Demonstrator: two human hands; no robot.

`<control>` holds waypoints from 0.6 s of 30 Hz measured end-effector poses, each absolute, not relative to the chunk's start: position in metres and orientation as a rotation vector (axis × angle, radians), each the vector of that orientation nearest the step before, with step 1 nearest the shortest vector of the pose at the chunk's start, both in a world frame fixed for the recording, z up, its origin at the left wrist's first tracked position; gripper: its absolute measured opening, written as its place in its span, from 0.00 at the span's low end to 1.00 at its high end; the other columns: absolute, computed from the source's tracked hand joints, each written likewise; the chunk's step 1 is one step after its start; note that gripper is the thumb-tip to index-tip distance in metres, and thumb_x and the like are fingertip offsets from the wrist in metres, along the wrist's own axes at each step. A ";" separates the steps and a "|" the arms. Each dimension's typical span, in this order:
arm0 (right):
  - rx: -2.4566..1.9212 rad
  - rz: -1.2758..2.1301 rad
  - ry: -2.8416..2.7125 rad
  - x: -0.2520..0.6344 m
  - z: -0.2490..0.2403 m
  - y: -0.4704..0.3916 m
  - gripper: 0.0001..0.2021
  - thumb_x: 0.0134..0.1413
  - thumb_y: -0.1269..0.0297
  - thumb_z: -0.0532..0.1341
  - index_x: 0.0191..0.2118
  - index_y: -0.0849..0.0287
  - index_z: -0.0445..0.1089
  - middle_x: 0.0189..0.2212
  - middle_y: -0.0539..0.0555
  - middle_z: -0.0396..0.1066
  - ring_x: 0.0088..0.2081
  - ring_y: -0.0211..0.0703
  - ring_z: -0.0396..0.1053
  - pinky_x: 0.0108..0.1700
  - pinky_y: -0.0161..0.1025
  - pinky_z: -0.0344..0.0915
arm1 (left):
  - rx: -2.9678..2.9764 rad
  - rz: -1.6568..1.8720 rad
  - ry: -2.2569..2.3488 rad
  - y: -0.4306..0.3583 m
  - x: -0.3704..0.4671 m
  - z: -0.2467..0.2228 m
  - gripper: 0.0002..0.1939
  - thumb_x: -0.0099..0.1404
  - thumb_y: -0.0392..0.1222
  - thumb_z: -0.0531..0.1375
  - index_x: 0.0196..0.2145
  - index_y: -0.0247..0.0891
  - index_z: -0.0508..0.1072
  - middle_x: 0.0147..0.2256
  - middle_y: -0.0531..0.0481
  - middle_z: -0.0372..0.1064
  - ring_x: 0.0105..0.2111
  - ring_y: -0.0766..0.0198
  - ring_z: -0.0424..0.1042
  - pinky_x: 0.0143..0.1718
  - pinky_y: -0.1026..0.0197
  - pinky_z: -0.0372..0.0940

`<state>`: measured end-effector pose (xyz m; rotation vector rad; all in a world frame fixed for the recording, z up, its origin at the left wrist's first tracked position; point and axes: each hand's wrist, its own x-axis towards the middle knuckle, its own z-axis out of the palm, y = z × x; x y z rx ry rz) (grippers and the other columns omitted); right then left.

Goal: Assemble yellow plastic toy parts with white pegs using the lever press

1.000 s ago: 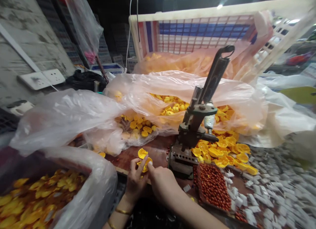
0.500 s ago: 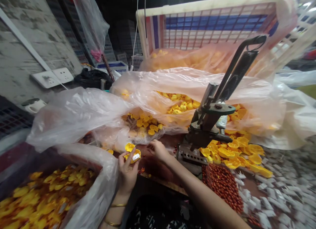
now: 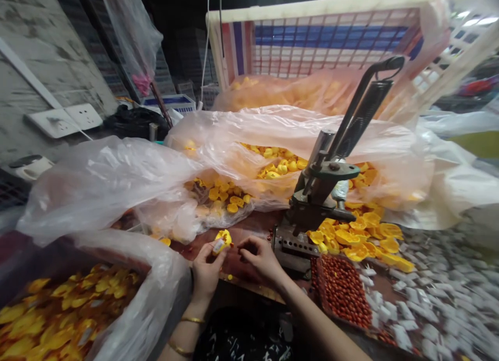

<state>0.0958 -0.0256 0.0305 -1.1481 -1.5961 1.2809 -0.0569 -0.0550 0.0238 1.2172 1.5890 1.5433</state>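
Item: yellow shell (image 3: pixel 223 236), one, in your left hand (image 3: pixel 207 270), above the near edge of the brown table (image 3: pixel 244 270). Bearings were taken from this piece, 12 o'clock pointing away from you.

Change: half a second earlier, the piece lay spread as two cups, and your right hand (image 3: pixel 262 257) was farther off. At this entry the yellow showed as one compact form, turned on its side, and your right hand had come in close at 3 o'clock. This suggested that the work was centred on the held piece, with the right hand placed to attend to it.

Condition: glossy, curved, thin-walled. A pale block (image 3: pixel 218 246) sat against its near-left side; dark red spots showed at its 4 o'clock edge, too small to identify. Whether the cups had met could not be told.

Fingers: left, thumb and fingertips closed on the shell and block. Right, curled, thumb and forefinger set narrow; whether they held anything could not be told.

Surroundings: hand press (image 3: pixel 312 205), between 2 and 3 o'clock. Red beads (image 3: pixel 345 291), heaped, toward 4 o'clock. Loose white blocks (image 3: pixel 432 304), strewn beyond them. Yellow pieces (image 3: pixel 50 319), in a plastic-lined container at 8 o'clock.
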 end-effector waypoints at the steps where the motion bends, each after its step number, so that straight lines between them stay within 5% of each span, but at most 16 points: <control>1: -1.106 1.313 -1.478 0.103 0.033 -0.034 0.06 0.49 0.69 0.56 0.33 0.61 0.70 0.26 0.51 0.73 0.26 0.37 0.70 0.29 0.32 0.66 | 1.076 1.505 1.515 -0.055 -0.048 0.025 0.20 0.51 0.50 0.67 0.37 0.34 0.77 0.34 0.46 0.74 0.37 0.58 0.72 0.42 0.58 0.66; 6: -1.144 1.199 -1.297 0.131 0.038 -0.065 0.04 0.47 0.68 0.60 0.31 0.60 0.71 0.29 0.52 0.74 0.31 0.40 0.71 0.36 0.35 0.67 | 0.629 1.319 1.172 -0.058 0.000 0.031 0.22 0.50 0.53 0.67 0.36 0.31 0.77 0.28 0.46 0.74 0.29 0.61 0.72 0.34 0.60 0.67; 18: -1.196 1.116 -1.027 0.163 0.045 -0.080 0.06 0.46 0.64 0.63 0.31 0.61 0.73 0.28 0.54 0.75 0.31 0.42 0.72 0.36 0.36 0.68 | 0.761 1.225 1.167 -0.059 0.046 0.036 0.22 0.51 0.56 0.65 0.26 0.29 0.77 0.19 0.51 0.67 0.21 0.70 0.63 0.22 0.69 0.59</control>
